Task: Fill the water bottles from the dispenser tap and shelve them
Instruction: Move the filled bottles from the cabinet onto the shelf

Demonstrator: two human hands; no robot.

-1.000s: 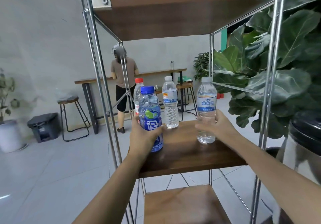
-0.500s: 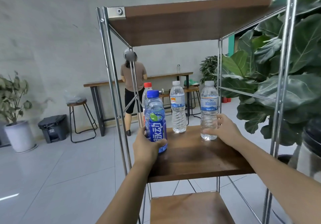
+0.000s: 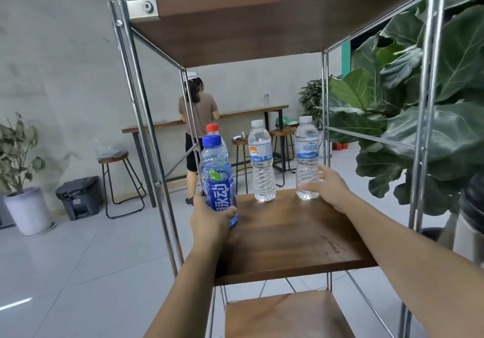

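Observation:
A blue-labelled bottle [image 3: 218,180] with a blue cap stands at the left front of the middle wooden shelf [image 3: 288,235], and my left hand [image 3: 209,222] grips its lower half. Behind it only the cap of a red-capped bottle [image 3: 212,128] shows. A clear white-capped bottle [image 3: 262,162] stands free at the back middle. To its right a second clear bottle [image 3: 306,154] with a light blue label rests upright on the shelf. My right hand [image 3: 330,188] holds its base, thumb in front and fingers behind.
The metal-framed rack has a top board [image 3: 262,23] and a lower board [image 3: 282,316]. A large leafy plant [image 3: 419,101] crowds the right side, above a dark-lidded container [image 3: 471,206]. A person [image 3: 199,117], stools, a bin [image 3: 78,196] and a potted plant [image 3: 23,180] stand behind.
My right hand lowered the light-blue-labelled bottle onto the back right of the shelf and its grip has loosened. The left hand still holds the blue bottle in much the same spot.

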